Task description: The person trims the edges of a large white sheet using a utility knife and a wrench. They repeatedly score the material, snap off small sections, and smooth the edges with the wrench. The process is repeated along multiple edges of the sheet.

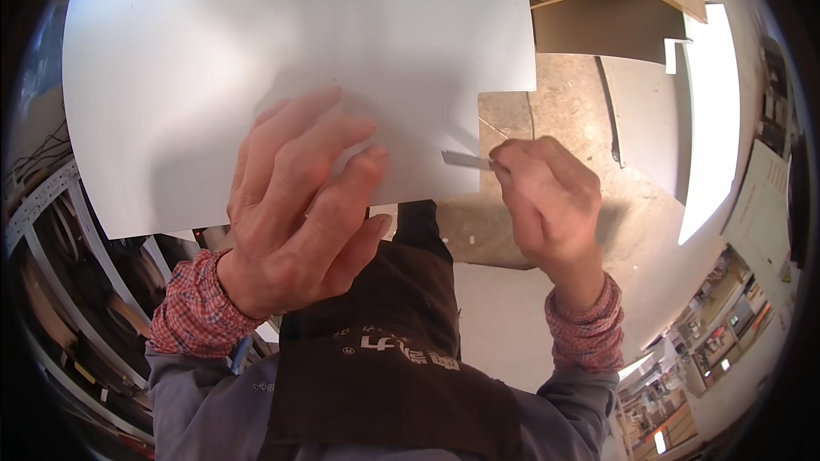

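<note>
A large white panel fills the upper left, with a step-shaped notch at its right edge. My left hand is over its near edge, fingers bent and apart, with nothing seen in them. I cannot tell whether the fingertips touch the panel. To the right, my right hand is closed in a pinch on a thin flat grey metal blade. The blade points left across the panel's right edge; its other end is hidden in my fingers.
A wooden piece with dark curved panels stands at the far right. A bright white panel is beyond the concrete floor. On the left, a metal rack holds coiled strips. My dark apron hangs below the panel.
</note>
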`<act>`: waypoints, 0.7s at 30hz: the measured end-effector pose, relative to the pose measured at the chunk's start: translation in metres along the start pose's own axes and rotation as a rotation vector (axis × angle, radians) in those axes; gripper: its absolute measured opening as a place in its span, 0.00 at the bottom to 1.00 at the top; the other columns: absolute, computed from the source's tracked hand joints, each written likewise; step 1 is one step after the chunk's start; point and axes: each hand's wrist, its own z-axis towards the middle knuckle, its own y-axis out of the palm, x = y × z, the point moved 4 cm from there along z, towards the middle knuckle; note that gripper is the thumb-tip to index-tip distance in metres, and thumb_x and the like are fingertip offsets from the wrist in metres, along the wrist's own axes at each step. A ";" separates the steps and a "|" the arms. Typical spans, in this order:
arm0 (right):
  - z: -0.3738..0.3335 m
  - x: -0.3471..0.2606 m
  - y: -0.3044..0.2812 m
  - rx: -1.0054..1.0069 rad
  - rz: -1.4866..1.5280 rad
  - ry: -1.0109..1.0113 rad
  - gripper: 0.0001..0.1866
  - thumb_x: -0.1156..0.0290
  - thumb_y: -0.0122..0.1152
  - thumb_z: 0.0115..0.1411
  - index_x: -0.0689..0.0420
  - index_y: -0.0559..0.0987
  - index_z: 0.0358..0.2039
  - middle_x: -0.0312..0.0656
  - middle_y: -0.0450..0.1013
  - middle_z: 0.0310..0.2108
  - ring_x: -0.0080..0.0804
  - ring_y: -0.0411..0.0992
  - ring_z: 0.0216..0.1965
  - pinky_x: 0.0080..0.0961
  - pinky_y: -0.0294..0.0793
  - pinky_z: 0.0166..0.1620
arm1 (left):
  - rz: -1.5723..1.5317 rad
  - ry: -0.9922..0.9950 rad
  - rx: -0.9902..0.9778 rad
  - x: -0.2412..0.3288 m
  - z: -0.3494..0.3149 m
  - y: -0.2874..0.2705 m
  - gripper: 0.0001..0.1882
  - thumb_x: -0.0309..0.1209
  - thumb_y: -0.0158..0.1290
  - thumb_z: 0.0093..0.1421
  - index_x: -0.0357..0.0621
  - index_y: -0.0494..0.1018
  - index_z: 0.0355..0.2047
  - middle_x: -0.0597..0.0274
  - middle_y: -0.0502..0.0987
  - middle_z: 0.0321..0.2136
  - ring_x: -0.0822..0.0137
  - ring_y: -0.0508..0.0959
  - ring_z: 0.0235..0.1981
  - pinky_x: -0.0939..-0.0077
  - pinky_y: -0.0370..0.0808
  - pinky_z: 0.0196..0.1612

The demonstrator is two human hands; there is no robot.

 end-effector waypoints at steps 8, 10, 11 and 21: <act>-0.010 -0.007 -0.001 -0.022 -0.034 -0.139 0.12 0.83 0.68 0.45 0.62 0.82 0.33 0.42 0.79 0.30 0.37 0.76 0.26 0.30 0.72 0.25 | -0.006 -0.008 -0.015 0.001 -0.002 0.006 0.25 0.34 0.63 0.60 0.34 0.75 0.54 0.41 0.76 0.54 0.33 0.75 0.60 0.32 0.68 0.64; -0.011 -0.006 -0.001 -0.009 0.031 -0.093 0.12 0.84 0.68 0.47 0.62 0.81 0.34 0.43 0.79 0.30 0.38 0.76 0.26 0.30 0.73 0.26 | 0.001 -0.004 -0.017 0.000 -0.002 0.007 0.25 0.34 0.63 0.60 0.34 0.75 0.54 0.42 0.77 0.54 0.33 0.75 0.60 0.32 0.68 0.64; -0.012 -0.006 -0.002 0.003 0.082 -0.047 0.11 0.85 0.68 0.48 0.62 0.81 0.35 0.43 0.79 0.30 0.39 0.76 0.26 0.30 0.73 0.27 | 0.003 -0.009 -0.017 0.000 -0.002 0.008 0.25 0.35 0.63 0.60 0.34 0.75 0.54 0.42 0.76 0.55 0.33 0.75 0.61 0.32 0.68 0.65; -0.050 0.011 -0.008 0.167 0.438 0.349 0.04 0.85 0.61 0.65 0.68 0.82 0.40 0.46 0.80 0.32 0.26 0.73 0.27 0.22 0.71 0.30 | 0.173 -0.002 -0.074 0.025 0.039 0.036 0.23 0.37 0.67 0.54 0.45 0.79 0.50 0.49 0.73 0.60 0.37 0.71 0.66 0.33 0.61 0.68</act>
